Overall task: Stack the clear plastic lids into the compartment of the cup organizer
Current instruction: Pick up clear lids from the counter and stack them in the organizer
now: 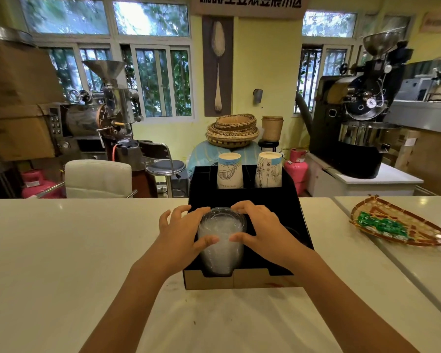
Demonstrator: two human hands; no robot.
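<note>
A stack of clear plastic lids (pixel 222 248) stands in the front left compartment of the black cup organizer (pixel 270 200) on the pale counter. My left hand (pixel 181 233) grips the stack's left side, thumb across its front. My right hand (pixel 262 230) holds the right side, fingers curled over the top lid and thumb meeting the left thumb. Two stacks of paper cups (pixel 229 171) (pixel 269 170) stand upside down in the organizer's rear compartments. The front right compartment is mostly hidden behind my right hand.
A woven tray with green-wrapped sweets (pixel 392 225) lies on the counter at the right, past a seam in the surface. Beyond the counter's far edge stand a white chair (pixel 97 178), a stool, coffee roasters and woven baskets.
</note>
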